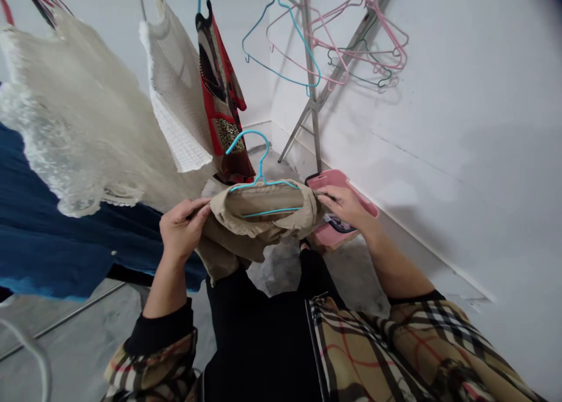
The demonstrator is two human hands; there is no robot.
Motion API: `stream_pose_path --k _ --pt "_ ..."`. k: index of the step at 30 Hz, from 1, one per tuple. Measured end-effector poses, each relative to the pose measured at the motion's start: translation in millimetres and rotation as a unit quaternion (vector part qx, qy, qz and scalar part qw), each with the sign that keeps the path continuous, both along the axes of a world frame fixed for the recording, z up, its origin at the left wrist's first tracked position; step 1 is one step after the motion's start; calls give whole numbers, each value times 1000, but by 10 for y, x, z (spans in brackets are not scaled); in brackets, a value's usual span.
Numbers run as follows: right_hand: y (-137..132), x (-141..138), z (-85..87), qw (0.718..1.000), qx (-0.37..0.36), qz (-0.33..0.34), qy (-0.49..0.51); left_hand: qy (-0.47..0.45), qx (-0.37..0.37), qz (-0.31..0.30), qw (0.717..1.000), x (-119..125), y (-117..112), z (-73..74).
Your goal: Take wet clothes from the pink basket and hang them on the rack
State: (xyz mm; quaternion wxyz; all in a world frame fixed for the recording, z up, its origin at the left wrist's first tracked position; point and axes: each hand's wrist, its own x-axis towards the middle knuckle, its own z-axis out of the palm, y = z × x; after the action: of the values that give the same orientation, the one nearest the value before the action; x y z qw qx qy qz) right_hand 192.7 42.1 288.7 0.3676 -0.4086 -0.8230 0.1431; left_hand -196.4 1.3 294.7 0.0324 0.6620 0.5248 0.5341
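One tan shirt w/ teal hanger inside: L hand fingers closed on left edge, R hand gripping right edge, near pink container.

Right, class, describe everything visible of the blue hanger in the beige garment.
This turquoise wire hanger looks plastic-coated, its open hook curving upward. Its shoulders sit inside the collar of a beige garment, and its bottom bar shows within the fabric. The left hand and right hand grip the garment on either side.

Indoor laundry-drying corner, metal rack, wire hangers, hung garments, white wall, concrete floor
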Motion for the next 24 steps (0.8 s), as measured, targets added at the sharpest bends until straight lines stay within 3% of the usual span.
stream_pose_path --k 3,6,10,13,16,20,24 --pt "-53 35 54 997 -14 10 76 -15 2 17 1000 29 45 11" --pt "-128 67 133 985 -27 -36 166 -16 -13 29 999 84 114 1" --pt "-224 173 273 949 -72 -115 284 -50 -38 33 997 111 232 -55" --pt "-311 356 403 925 -94 -151 337 -89 -76 0 993 70 296 -144" --pt "-412 576 527 927 -63 -166 329 -118 -114 -38 986 39 322 -234" --pt "-530 781 617 950 -36 -168 259 -169 -85 12 982 89 339 -293" --pt "-613 847 657 941 2 -205 269 -188 -94 22 977 146 359 -359"
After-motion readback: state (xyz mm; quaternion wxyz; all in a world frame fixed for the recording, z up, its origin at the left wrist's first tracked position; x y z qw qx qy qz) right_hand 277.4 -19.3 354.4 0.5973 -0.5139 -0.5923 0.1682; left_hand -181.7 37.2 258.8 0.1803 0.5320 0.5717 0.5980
